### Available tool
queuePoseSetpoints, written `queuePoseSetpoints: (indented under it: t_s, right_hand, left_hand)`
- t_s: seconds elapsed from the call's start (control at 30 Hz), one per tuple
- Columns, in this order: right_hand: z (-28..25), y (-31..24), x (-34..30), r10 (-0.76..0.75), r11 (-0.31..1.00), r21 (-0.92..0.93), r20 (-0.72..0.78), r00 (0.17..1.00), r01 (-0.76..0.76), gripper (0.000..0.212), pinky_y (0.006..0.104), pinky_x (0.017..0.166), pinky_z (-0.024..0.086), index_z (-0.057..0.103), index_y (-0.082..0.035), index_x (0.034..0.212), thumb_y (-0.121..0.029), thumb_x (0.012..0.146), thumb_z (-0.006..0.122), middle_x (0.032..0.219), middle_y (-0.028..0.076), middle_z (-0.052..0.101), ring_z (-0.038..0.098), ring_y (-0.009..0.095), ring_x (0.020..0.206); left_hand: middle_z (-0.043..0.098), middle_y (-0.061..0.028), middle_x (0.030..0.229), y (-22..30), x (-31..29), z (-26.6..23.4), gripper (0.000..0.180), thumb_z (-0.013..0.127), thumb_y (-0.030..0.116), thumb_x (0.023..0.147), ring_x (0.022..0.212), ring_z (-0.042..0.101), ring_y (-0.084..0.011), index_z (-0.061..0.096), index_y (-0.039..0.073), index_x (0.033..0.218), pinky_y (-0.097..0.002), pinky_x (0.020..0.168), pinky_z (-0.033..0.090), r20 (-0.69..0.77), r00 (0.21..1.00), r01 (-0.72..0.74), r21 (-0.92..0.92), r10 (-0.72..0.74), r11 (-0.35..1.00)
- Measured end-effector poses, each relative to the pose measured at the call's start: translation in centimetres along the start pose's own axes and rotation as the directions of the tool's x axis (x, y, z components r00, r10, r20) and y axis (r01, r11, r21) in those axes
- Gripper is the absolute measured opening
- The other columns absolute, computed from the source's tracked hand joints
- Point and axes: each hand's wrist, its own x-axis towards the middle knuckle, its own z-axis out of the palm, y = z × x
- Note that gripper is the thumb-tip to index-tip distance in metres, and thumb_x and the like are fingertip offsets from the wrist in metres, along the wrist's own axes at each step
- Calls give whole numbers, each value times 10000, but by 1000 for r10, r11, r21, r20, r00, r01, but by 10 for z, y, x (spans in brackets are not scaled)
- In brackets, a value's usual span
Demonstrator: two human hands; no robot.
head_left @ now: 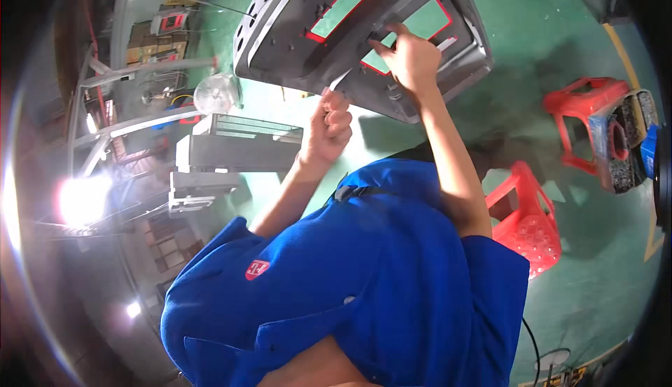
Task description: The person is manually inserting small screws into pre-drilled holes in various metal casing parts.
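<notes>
A large dark grey moulded panel (294,58) is tilted in front of me. Red borders edge its rectangular openings, and green floor shows through them. My left hand (330,126) is closed at the panel's near edge, and a thin pale strip (341,79) sticks up from its fingertips. Over the panel, my right hand (414,61) reaches in between the two openings. Its thumb and forefinger are bent toward each other around a small dark part that I cannot make out. Whether that part is loose or belongs to the panel does not show.
Red plastic stools (528,222) stand on the green floor to my right, one bearing a dark speckled item (623,173). At left are a round fan (215,94), a grey box-shaped unit (234,154) and a metal frame (147,124). Cardboard boxes (150,44) sit farther off.
</notes>
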Motion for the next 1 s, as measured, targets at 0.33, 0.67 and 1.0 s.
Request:
queuePoseSetpoints:
  t_s: [0.33,0.67,1.0]
  right_hand:
    - [8,-15,15,-6,994,-112,86,996,16,113,393,520,489,586,-45,805,-79,700,611,671,147,651,665,296,651]
    - [23,-10,11,-30,999,-16,-108,994,28,102,393,498,473,573,-41,715,-116,684,635,613,134,625,648,288,605]
    - [26,1,8,14,981,184,-353,936,55,156,395,501,464,612,-59,677,-186,654,701,597,116,598,606,305,558]
  left_hand:
    - [378,56,601,82,-26,-61,250,446,213,949,437,291,-26,465,120,718,-191,351,189,-92,912,-410,-137,400,902]
    - [407,58,608,105,25,-90,254,446,246,948,435,322,-28,464,106,738,-185,339,191,-175,917,-364,2,358,932]
    - [418,43,551,108,38,-85,319,450,230,934,402,328,-32,437,99,643,-182,347,201,-37,969,-247,-56,245,967]
